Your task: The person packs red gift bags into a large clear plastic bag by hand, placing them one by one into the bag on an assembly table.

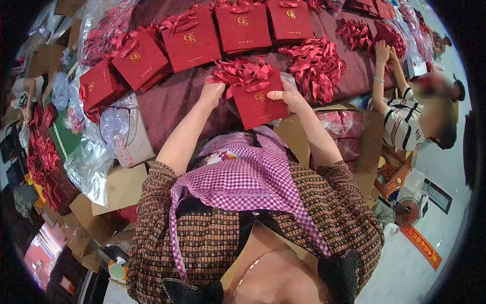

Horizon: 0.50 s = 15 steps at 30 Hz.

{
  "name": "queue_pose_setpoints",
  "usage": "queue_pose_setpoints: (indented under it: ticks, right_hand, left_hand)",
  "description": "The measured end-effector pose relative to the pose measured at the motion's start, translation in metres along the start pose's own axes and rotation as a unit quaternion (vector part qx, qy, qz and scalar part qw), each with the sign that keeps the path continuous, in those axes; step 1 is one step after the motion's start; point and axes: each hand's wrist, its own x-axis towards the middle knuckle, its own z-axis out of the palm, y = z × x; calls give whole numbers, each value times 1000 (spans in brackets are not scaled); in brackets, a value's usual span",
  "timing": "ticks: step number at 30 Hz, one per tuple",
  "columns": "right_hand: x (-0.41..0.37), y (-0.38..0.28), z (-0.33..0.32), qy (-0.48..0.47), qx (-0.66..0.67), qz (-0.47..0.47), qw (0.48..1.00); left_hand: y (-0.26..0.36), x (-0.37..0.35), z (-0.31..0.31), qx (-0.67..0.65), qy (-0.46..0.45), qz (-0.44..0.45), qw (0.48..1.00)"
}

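Note:
A red gift bag (261, 107) with a gold monogram is held up in front of my apron. My right hand (287, 96) grips its right edge, thumb on the front face. Red ribbons (245, 72) bunch over the bag's top. At their left end my left hand (213, 92) is closed on them, its fingertips partly hidden. Beyond, stacks of similar bags stand in an arc, among them one stack (191, 45) straight ahead and another (139, 58) to its left. A heap of loose red ribbon (315, 68) lies right of my right hand.
A dark red cloth (169, 104) covers the table. Clear plastic wrapping (93, 162) hangs at the left. An open carton (368, 147) with wrapped red items stands at the right. On the far right, a co-worker in a striped shirt (402, 121) reaches toward red ribbons. A fan (406, 212) stands behind.

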Motion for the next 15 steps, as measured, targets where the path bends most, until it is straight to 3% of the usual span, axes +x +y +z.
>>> queue_pose_setpoints:
  ticks: [1,2,3,5,6,8,9,11,13,15]
  right_hand:
    - [1,0,0,11,-18,-8,1000]
    - [1,0,-1,13,-16,-8,1000]
    - [0,0,-3,2,-73,-17,997]
    - [1,5,-4,-11,-116,-31,993]
    - [-3,0,4,-17,-117,-39,992]
    - [1,7,-1,-32,-109,-40,993]
    - [-3,-2,3,-28,-145,-32,988]
    - [-2,-2,1,-21,-177,2,984]
    - [2,6,1,-37,-187,-47,981]
    - [-3,-2,5,-29,-190,-21,981]
  left_hand:
    - [6,-5,-5,124,-22,-57,990]
    - [9,-9,-7,111,-8,16,994]
    - [4,-4,-9,112,-9,15,994]
    - [-24,23,-14,-56,-95,218,970]
    - [-41,48,-18,22,-39,191,981]
    - [-1,23,-3,-99,-51,146,983]
    - [8,21,3,17,9,171,985]
    - [8,32,9,101,34,199,974]
    - [4,45,14,111,30,219,969]
    - [13,45,17,102,6,223,969]
